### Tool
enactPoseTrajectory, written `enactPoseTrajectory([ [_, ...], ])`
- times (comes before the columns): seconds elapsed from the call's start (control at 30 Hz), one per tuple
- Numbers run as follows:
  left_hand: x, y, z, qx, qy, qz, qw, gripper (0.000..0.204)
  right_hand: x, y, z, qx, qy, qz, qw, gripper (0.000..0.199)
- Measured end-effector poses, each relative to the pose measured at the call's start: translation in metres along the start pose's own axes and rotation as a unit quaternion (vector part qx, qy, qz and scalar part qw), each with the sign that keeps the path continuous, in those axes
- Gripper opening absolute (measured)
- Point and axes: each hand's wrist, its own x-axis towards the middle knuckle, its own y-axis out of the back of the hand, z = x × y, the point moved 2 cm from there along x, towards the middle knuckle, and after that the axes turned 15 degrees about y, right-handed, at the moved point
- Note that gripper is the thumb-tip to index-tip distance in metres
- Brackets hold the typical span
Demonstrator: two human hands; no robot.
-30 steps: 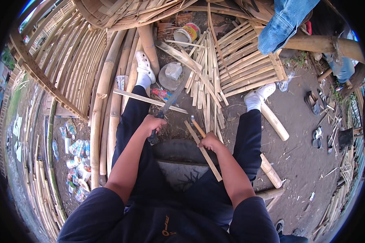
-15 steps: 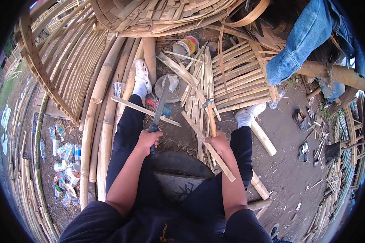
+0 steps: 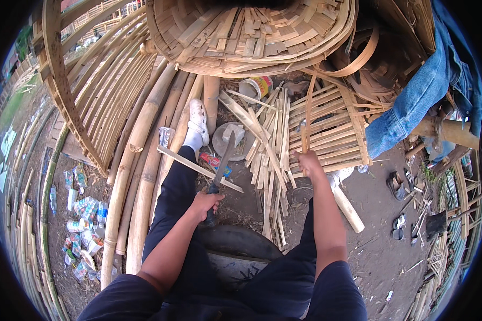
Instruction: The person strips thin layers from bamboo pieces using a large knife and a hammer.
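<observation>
My left hand (image 3: 206, 206) is closed round the dark handle of a machete (image 3: 224, 163), its blade slanting up and away over the ground. Farther forward on the right, my right hand (image 3: 308, 163) grips the wooden handle of a hammer (image 3: 305, 138), whose head is blurred. That hand is over the near left part of a slatted bamboo panel (image 3: 326, 142). Between my hands and feet lies a loose pile of split bamboo strips (image 3: 265, 139). A single bamboo slat (image 3: 190, 165) rests across my left leg, beside the machete blade.
A large woven bamboo basket (image 3: 251, 67) fills the far middle. Thick bamboo poles (image 3: 144, 144) run along my left, next to plastic litter (image 3: 85, 214). A bucket (image 3: 256, 87) stands behind the strips; jeans (image 3: 412, 101) hang at right, with sandals (image 3: 396, 187) below.
My right hand has moved forward and right with the hammer, and the bamboo strip it held has left it. My left hand keeps the machete. The view has tilted slightly upward.
</observation>
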Motion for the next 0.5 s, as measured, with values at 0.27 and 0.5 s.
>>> enactPoseTrajectory([
  [0.27, 0.025, -0.033, -0.032, -0.074, 0.083, -0.102, 0.989, 0.031, -0.163, -0.102, 0.049, 0.062, -0.155, -0.213, 0.963, 0.026],
  [0.5, 0.061, -0.048, -0.071, -0.189, 0.181, -0.183, 0.948, 0.016, -0.229, -0.142, 0.042, -0.037, -0.116, -0.325, 0.938, 0.022],
])
